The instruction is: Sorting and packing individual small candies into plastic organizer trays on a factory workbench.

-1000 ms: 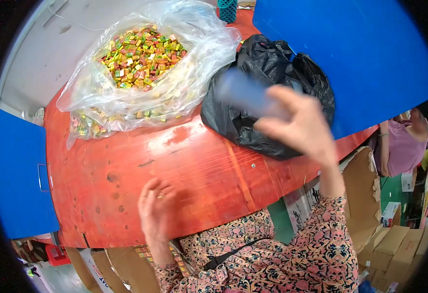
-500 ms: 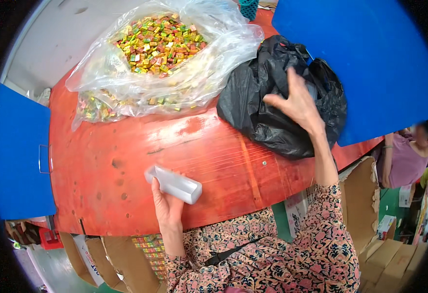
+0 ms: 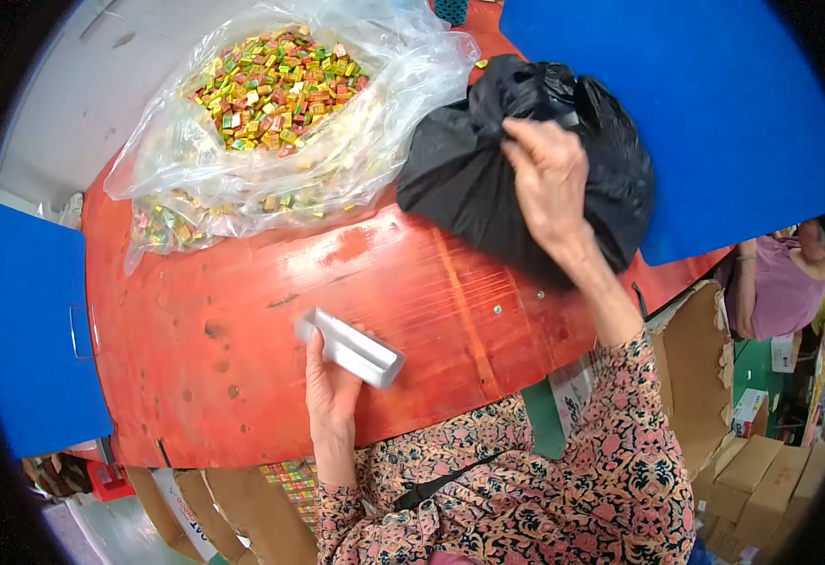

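Observation:
My left hand (image 3: pixel 332 391) is closed around a clear plastic box (image 3: pixel 361 351), long and shallow, tilted above the near part of the red table. On the right, my right hand (image 3: pixel 549 174) pinches the gathered plastic of a black plastic bag (image 3: pixel 460 179); the bag's contents are hidden. Farther left lies a large transparent plastic bag (image 3: pixel 403 85), its mouth spread wide. Heaped inside it are many small wrapped cubes (image 3: pixel 285 89) in yellow, red and green.
The red table (image 3: pixel 186 348) is bordered by blue panels (image 3: pixel 714 113) on the right and left. Cardboard boxes (image 3: pixel 695 367) stand below the near edge. A person in a purple top (image 3: pixel 784 287) is at the far right. A teal basket (image 3: pixel 450 11) sits at the back.
My right hand has gone from spread fingers over the black bag to pinching it, and the bag's plastic is pulled taut. The clear box has tilted slightly in my left hand.

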`<state>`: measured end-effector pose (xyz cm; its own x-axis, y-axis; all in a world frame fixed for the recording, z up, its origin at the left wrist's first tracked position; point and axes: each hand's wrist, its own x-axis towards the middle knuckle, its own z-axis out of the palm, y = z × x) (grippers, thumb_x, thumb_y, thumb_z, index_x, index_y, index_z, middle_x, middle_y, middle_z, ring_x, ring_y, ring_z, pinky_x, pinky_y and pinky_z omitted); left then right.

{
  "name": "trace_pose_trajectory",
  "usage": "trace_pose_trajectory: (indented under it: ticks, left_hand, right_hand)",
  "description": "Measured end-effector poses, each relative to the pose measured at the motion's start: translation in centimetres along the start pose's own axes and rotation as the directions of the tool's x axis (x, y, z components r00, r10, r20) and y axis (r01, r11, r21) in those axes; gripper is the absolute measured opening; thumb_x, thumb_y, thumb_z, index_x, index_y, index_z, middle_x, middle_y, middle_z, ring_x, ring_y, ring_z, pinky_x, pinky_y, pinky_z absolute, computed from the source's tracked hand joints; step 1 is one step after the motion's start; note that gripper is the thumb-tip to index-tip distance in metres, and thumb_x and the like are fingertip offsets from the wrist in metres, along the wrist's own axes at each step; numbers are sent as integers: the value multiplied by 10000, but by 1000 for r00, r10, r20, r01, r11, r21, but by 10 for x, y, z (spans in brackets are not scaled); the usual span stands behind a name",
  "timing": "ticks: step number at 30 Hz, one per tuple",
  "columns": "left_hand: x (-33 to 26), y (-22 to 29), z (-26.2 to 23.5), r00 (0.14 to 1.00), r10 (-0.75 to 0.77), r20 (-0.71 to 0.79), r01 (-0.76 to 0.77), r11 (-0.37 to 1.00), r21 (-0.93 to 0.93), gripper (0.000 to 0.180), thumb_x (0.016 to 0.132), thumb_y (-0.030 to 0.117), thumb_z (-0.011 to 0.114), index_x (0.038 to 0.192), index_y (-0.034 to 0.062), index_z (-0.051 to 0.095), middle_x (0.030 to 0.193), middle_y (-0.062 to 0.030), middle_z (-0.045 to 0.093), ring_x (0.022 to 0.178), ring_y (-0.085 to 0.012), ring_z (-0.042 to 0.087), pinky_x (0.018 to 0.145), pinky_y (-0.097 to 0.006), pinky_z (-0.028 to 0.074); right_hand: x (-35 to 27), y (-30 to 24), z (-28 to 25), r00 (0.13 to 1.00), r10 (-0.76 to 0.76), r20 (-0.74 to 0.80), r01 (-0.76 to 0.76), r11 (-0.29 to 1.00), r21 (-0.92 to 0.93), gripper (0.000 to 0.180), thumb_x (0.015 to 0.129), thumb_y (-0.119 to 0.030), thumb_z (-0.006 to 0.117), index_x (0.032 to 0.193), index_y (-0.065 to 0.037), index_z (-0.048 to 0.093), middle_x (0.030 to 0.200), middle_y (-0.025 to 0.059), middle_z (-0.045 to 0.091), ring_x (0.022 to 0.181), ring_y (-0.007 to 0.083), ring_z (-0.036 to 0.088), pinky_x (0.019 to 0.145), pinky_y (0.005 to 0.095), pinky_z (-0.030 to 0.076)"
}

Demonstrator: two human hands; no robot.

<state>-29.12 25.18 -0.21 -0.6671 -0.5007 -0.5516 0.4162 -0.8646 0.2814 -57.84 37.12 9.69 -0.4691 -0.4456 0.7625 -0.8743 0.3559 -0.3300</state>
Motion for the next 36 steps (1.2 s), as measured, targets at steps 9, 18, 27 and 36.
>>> trace_pose_trajectory:
  ticks: [9, 18, 27, 36]
  left_hand:
    - [-5, 5, -2, 996, 48, 69, -50, 998, 30, 573, 801, 236, 652, 1250, 43, 354, 1144, -200, 523, 1083, -354, 497, 994, -486, 346]
    - [-15, 18, -2, 967, 187, 172, -204, 975, 89, 532, 721, 221, 731, 1132, 10, 466, 1059, -147, 572, 1030, -286, 538, 968, -435, 394]
    - [-27, 35, -14, 919, 352, 178, -393, 864, 315, 457, 711, 127, 714, 1078, -24, 486, 1000, -140, 591, 901, -231, 595, 827, -347, 480]
    - [-36, 65, -50, 888, 444, 119, -459, 844, 277, 401, 716, 135, 710, 1033, -5, 507, 954, -115, 611, 872, -189, 596, 818, -320, 475]
  right_hand:
    - [17, 12, 21, 991, -46, -123, 16, 972, -233, 159, 800, -67, 574, 947, -35, 625, 814, 142, 615, 762, 301, 587, 692, 377, 449]
    - [-26, -107, 14, 968, -84, 238, 155, 943, -294, 445, 757, -114, 634, 1170, -16, 501, 1158, 160, 457, 1063, 327, 411, 908, 409, 326]
    - [-84, -175, 52, 604, -388, 697, -217, 761, 612, 212, 686, -140, 715, 790, 15, 613, 678, 81, 564, 634, 193, 539, 582, 305, 442]
    - [-93, -196, 107, 141, -415, 899, -862, 394, 318, 175, 773, -148, 642, 797, 24, 662, 648, 14, 599, 613, 61, 521, 557, 240, 432]
